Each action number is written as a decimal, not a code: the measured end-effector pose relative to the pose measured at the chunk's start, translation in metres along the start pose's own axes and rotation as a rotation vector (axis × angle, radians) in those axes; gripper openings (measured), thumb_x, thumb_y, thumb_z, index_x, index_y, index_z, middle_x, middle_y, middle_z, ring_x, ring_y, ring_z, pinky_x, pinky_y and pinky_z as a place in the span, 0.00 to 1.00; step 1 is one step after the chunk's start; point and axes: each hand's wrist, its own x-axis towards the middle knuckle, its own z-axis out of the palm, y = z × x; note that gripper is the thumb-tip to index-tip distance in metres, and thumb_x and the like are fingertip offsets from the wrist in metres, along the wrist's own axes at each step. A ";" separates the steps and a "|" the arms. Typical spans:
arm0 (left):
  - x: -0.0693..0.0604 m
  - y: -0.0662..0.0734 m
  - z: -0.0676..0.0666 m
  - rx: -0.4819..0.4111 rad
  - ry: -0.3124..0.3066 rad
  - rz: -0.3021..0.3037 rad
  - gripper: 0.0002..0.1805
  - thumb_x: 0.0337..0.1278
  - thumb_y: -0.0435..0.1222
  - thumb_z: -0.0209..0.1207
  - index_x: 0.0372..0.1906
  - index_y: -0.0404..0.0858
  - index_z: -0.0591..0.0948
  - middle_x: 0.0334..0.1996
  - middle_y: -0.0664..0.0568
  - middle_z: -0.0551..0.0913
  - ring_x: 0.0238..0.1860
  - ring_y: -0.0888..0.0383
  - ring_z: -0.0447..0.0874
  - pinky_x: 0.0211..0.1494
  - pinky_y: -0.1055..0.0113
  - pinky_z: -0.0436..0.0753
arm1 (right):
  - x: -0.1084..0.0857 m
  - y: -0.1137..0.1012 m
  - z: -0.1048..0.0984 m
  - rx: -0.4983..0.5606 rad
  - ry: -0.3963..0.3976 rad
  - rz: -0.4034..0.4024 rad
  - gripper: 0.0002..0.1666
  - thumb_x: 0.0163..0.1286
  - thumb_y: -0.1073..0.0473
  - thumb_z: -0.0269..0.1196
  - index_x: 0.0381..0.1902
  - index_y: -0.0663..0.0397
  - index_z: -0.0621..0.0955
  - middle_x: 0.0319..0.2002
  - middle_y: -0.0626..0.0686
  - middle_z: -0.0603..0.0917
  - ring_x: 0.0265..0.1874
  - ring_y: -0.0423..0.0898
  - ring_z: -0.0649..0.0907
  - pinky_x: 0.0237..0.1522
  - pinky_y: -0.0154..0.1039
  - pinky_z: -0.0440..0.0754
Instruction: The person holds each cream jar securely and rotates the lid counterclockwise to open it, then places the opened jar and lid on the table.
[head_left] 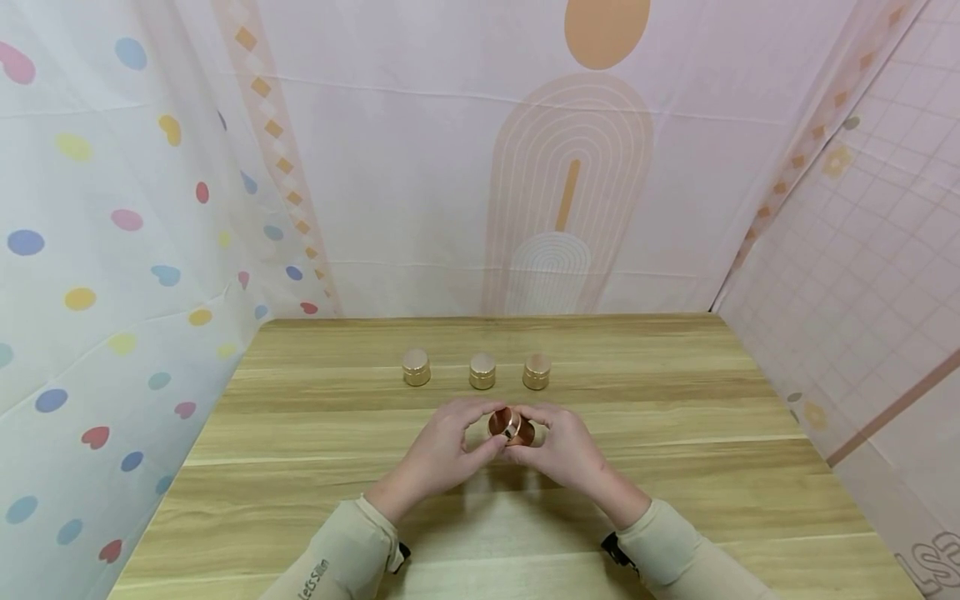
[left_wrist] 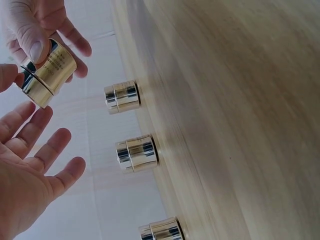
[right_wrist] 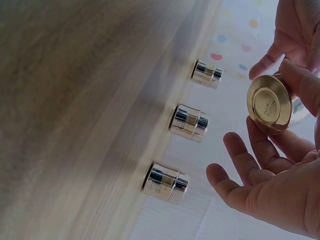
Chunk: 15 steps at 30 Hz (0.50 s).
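Gold-toned metal jar [left_wrist: 49, 74] is being held tilted above the middle of the wooden table [head_left: 300, 442], being pinched by the left hand [head_left: 448, 442] and the right hand [head_left: 566, 447] together. Three similar jars [head_left: 482, 372] are being supported in a row on its far side. Polished metal is being gripped, so a drop could be caused by a slipping pinch

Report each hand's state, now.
Left hand: holding one end of the shiny gold cylindrical metal container.
Right hand: holding the container's other end.
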 end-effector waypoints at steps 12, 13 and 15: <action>0.000 0.000 -0.001 -0.021 -0.011 0.011 0.26 0.63 0.38 0.69 0.65 0.37 0.84 0.63 0.47 0.88 0.67 0.45 0.84 0.71 0.43 0.81 | 0.000 0.000 0.000 -0.006 -0.008 -0.025 0.32 0.59 0.56 0.82 0.61 0.55 0.88 0.57 0.55 0.91 0.59 0.55 0.89 0.65 0.56 0.85; 0.000 0.000 -0.001 -0.020 -0.011 0.011 0.26 0.63 0.38 0.69 0.65 0.37 0.84 0.63 0.47 0.88 0.67 0.45 0.84 0.71 0.43 0.81 | -0.001 -0.001 0.000 -0.006 -0.009 -0.022 0.33 0.59 0.56 0.83 0.62 0.55 0.88 0.58 0.55 0.91 0.60 0.55 0.89 0.65 0.56 0.85; 0.001 0.001 -0.002 -0.017 -0.011 0.012 0.25 0.63 0.38 0.69 0.65 0.37 0.84 0.63 0.47 0.88 0.67 0.45 0.84 0.72 0.44 0.81 | -0.001 -0.001 -0.001 0.000 -0.011 -0.012 0.33 0.59 0.56 0.82 0.62 0.55 0.87 0.58 0.55 0.91 0.60 0.55 0.88 0.66 0.56 0.84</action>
